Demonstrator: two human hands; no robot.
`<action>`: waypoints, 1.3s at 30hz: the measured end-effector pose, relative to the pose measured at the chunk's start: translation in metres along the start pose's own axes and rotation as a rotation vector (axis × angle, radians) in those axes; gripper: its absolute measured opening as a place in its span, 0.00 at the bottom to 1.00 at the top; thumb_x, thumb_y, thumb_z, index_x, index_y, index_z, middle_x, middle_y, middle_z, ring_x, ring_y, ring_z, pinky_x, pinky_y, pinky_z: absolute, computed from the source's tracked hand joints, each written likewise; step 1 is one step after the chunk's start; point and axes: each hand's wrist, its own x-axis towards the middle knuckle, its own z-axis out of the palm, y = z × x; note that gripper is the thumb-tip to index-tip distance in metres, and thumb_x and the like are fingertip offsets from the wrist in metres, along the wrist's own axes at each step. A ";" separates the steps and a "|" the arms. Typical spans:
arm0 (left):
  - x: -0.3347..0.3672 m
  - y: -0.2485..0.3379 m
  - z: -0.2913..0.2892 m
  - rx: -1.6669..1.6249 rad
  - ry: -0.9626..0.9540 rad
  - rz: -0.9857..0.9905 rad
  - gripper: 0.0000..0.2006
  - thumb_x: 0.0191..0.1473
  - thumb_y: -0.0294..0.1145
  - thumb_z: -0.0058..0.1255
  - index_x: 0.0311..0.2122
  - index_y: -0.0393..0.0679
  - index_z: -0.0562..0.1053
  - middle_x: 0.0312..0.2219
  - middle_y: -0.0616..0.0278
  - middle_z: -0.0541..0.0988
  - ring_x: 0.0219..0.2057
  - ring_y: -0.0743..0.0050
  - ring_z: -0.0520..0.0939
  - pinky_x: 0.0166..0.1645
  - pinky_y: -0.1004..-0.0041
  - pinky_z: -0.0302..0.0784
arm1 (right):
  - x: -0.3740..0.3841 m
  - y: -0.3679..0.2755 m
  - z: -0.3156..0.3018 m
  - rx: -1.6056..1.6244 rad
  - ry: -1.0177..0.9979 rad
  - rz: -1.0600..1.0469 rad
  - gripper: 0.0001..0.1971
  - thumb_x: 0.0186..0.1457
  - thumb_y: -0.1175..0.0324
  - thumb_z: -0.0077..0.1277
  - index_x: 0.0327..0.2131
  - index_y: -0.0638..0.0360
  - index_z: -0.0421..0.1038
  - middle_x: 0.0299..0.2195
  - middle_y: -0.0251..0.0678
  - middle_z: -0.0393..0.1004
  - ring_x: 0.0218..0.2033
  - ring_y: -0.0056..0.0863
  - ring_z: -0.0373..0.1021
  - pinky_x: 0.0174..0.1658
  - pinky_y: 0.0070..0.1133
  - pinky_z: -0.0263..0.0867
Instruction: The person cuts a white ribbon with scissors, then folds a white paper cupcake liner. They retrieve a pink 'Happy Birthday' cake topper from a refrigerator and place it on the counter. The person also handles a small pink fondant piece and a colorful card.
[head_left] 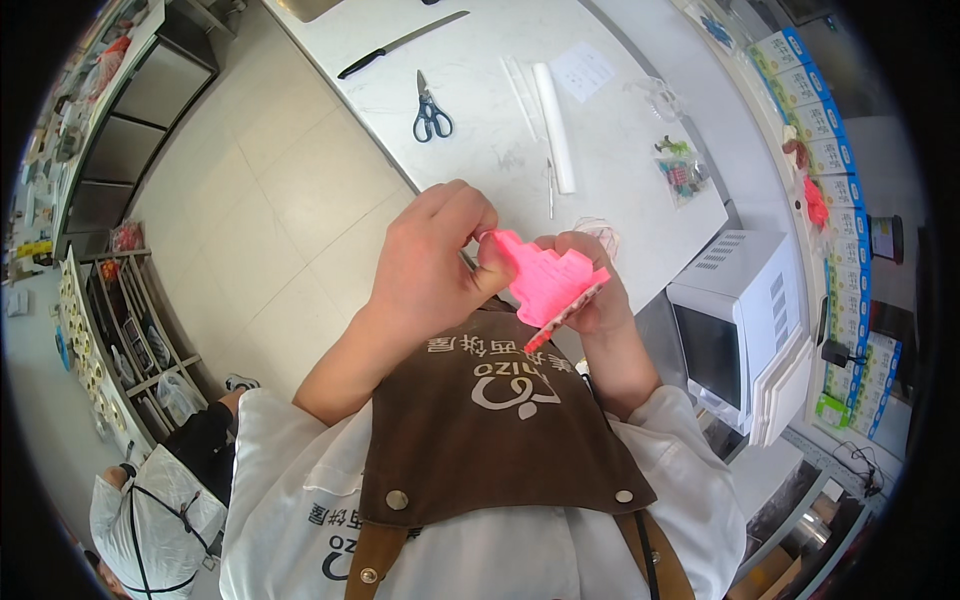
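The left hand [430, 265] pinches the upper left edge of a bright pink, flat plastic piece with a stepped outline [545, 280], thumb and fingertips clenched on it. The piece lies between the two hands in front of the chest (above the brown apron [500, 440]), its long axis slanting from upper left down to lower right. The right hand [590, 290] cups it from behind, its grip closed on the right edge. Both hands touch it; the white worktop [620, 200] lies beyond.

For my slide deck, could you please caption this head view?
Both hands, left hand and right hand, hold a pink cutout above a white counter.
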 end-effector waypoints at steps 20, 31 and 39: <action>-0.007 -0.034 0.011 -0.597 0.009 -0.440 0.15 0.52 0.18 0.47 0.46 0.40 0.68 0.43 0.61 0.73 0.34 0.76 0.77 0.39 0.75 0.73 | 0.017 0.013 0.000 -0.038 0.332 0.050 0.12 0.58 0.66 0.58 0.40 0.59 0.68 0.40 0.37 0.75 0.41 0.27 0.74 0.44 0.23 0.70; -0.021 -0.033 0.015 -0.500 0.078 -0.084 0.25 0.48 0.28 0.61 0.52 0.45 0.67 0.63 0.53 0.56 0.55 0.65 0.69 0.50 0.68 0.71 | 0.020 0.014 0.012 -0.092 0.496 -0.152 0.09 0.60 0.69 0.56 0.40 0.59 0.67 0.40 0.31 0.74 0.42 0.16 0.69 0.47 0.19 0.66; -0.021 -0.034 0.025 -0.755 -0.004 -0.301 0.19 0.52 0.28 0.62 0.49 0.43 0.71 0.59 0.55 0.64 0.52 0.70 0.74 0.51 0.69 0.73 | 0.018 0.024 0.005 -0.259 0.442 -0.135 0.08 0.60 0.72 0.54 0.40 0.60 0.67 0.39 0.31 0.74 0.41 0.16 0.70 0.46 0.18 0.67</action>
